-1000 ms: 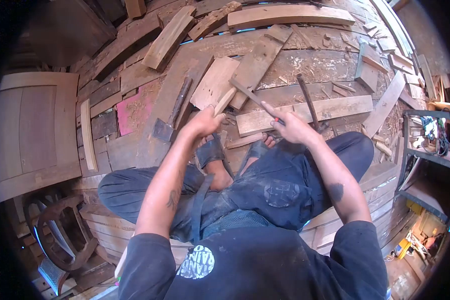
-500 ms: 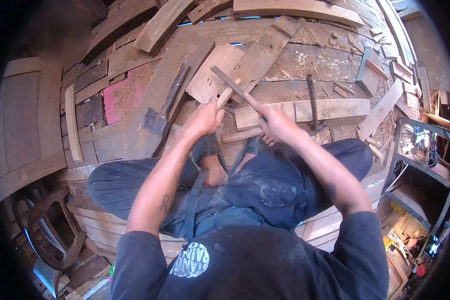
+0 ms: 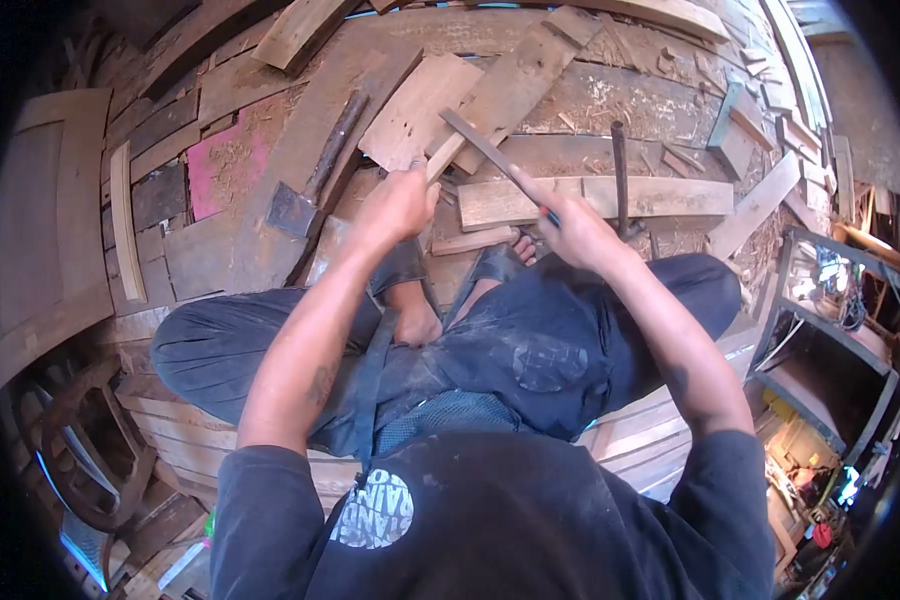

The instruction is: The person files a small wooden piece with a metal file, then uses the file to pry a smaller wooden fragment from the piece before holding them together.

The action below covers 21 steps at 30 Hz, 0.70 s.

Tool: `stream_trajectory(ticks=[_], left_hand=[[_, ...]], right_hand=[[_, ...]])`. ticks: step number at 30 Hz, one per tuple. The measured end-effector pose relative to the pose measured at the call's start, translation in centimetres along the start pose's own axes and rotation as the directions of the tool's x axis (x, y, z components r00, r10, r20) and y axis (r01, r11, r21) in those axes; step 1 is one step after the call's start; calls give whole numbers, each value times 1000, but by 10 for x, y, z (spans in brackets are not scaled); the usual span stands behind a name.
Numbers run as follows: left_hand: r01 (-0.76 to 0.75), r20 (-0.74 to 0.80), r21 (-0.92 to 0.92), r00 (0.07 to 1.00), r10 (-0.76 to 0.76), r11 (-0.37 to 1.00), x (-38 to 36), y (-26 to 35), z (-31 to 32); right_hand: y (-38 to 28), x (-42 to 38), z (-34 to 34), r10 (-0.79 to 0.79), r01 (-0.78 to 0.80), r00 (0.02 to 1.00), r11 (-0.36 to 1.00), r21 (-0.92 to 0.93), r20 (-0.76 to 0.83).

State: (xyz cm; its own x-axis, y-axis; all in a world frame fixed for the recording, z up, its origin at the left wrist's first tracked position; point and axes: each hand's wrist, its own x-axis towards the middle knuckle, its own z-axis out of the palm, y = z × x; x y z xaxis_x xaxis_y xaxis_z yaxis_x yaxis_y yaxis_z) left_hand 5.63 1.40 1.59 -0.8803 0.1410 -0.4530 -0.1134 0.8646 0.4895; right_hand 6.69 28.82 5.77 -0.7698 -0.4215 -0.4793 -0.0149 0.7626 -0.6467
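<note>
A narrow strip of pale wood (image 3: 444, 157) juts up and to the right from my left hand (image 3: 400, 205), whose fingers are wrapped round its lower end. My right hand (image 3: 574, 230) grips the handle of a long, flat, dark metal tool (image 3: 490, 152), which looks like a file or a blade. The tool slants up to the left, and its far part crosses the upper end of the strip. Just beyond my left hand lies a pale flat board (image 3: 420, 110), with a longer plank (image 3: 530, 85) beside it.
An axe (image 3: 295, 208) lies on a plank at the left. A dark metal bar (image 3: 621, 175) stretches across pale wood blocks (image 3: 660, 196) at the right. Shavings and offcuts are scattered over the plank floor. A metal-framed shelf (image 3: 820, 350) stands at the far right.
The tool has shifted relative to the strip, and my right hand is a little farther right, away from my left hand. The whole view has shifted slightly.
</note>
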Motion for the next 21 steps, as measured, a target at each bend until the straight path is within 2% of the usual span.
stream_trajectory(ticks=[2,3,6,9,11,14,17,18,21], left_hand=[[-13,-25,38,1000,14,999,-6,7,-1],[-16,-41,50,999,19,999,-10,10,-1],[-19,-63,103,998,25,994,-14,11,0],[-47,-18,116,999,50,992,-15,10,5],[-5,-22,88,1000,7,996,-15,16,4],[6,-40,67,999,-3,998,-16,18,11],[6,-44,112,999,-1,994,-17,30,8],[21,-50,131,999,-15,991,-19,32,6],[10,-65,151,998,0,988,-16,25,5]], right_hand=[[-7,44,8,-37,36,998,999,-26,-49],[-7,67,11,-81,69,993,989,-132,-84],[-1,87,11,-187,164,975,970,-179,-119],[3,40,-3,-25,19,999,987,-162,-34],[17,-7,-15,-55,48,998,987,-153,-39],[26,-48,-24,28,-28,1000,986,-162,1],[11,-28,-17,-6,5,1000,997,-76,-12],[16,-11,-8,42,-42,999,998,-54,-5],[8,35,9,-18,19,999,999,26,-50]])
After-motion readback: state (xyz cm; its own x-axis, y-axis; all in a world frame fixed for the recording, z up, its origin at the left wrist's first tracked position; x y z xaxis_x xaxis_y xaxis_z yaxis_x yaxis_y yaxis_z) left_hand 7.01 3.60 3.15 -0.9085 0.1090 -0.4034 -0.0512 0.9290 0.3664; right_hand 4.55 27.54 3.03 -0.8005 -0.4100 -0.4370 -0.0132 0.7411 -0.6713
